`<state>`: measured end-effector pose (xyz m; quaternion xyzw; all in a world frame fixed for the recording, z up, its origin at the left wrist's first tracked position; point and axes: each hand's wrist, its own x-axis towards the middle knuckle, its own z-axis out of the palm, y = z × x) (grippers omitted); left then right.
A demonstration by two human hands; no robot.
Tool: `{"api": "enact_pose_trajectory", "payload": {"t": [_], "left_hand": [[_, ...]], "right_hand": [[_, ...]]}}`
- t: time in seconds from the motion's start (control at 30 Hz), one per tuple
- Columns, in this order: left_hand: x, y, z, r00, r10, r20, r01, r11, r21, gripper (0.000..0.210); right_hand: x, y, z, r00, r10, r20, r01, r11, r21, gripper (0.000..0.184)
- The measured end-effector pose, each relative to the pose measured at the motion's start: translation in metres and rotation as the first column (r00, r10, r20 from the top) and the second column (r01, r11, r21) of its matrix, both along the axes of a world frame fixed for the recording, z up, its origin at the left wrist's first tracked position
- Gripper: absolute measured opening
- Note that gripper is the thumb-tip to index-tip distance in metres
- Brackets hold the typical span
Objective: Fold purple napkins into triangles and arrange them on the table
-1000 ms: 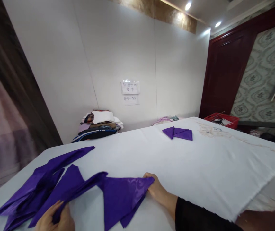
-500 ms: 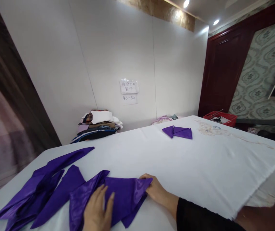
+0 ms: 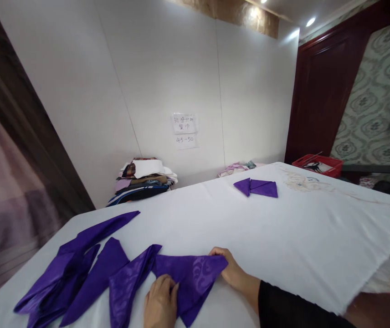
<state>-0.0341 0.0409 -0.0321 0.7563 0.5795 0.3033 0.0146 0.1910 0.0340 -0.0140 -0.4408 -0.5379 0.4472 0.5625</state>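
Note:
A purple patterned cloth napkin (image 3: 195, 278), folded to a rough triangle, lies on the white-covered table in front of me. My right hand (image 3: 229, 269) pinches its upper right corner. At its lower left side, my left hand (image 3: 161, 298) has its fingers curled down onto the cloth and gripping it; the fingertips are partly hidden. Directly left of that hand lies another folded purple napkin (image 3: 128, 284), apart from my fingers. Several more crumpled purple napkins (image 3: 54, 278) spread over the table's left end.
Two small folded purple pieces (image 3: 263, 187) rest farther back on the white tablecloth (image 3: 188, 218). Beyond the far edge are a stack of folded clothes (image 3: 143, 182) and a red basket (image 3: 333, 167). A handwritten sign (image 3: 184, 130) hangs on the pale wall.
My left hand has gone from spread fingers to curled ones on the napkin. The view has shifted slightly, and the napkin's right corner is still held by my right hand.

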Motion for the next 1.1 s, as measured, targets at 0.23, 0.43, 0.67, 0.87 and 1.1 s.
{"api": "enact_pose_trajectory", "payload": {"t": [0.23,0.43,0.67,0.87,1.1], "left_hand": [[-0.013,-0.005,0.026,0.974,-0.052,0.219,0.020,0.989,0.145,0.023],[-0.021,-0.014,0.063,0.932,-0.020,0.362,-0.023,0.994,0.111,0.029],[-0.028,-0.019,0.096,0.888,0.044,0.458,-0.032,0.999,-0.034,0.035],[-0.015,-0.030,0.089,0.779,0.052,0.625,0.320,0.825,-0.467,0.039],[0.007,-0.042,0.098,0.372,0.409,0.833,0.543,0.632,-0.553,0.038]], "right_hand": [[0.008,-0.010,0.013,0.988,0.040,0.148,-0.051,0.996,0.071,0.005],[0.021,-0.011,0.028,0.980,0.191,0.059,-0.184,0.977,-0.105,0.012],[0.028,-0.006,0.053,0.995,0.086,-0.041,-0.087,0.996,-0.036,0.009],[0.029,0.005,0.040,0.991,-0.056,-0.124,0.048,0.996,-0.073,0.014],[0.027,-0.009,0.015,0.991,0.120,-0.055,-0.120,0.993,-0.001,0.033]]}}
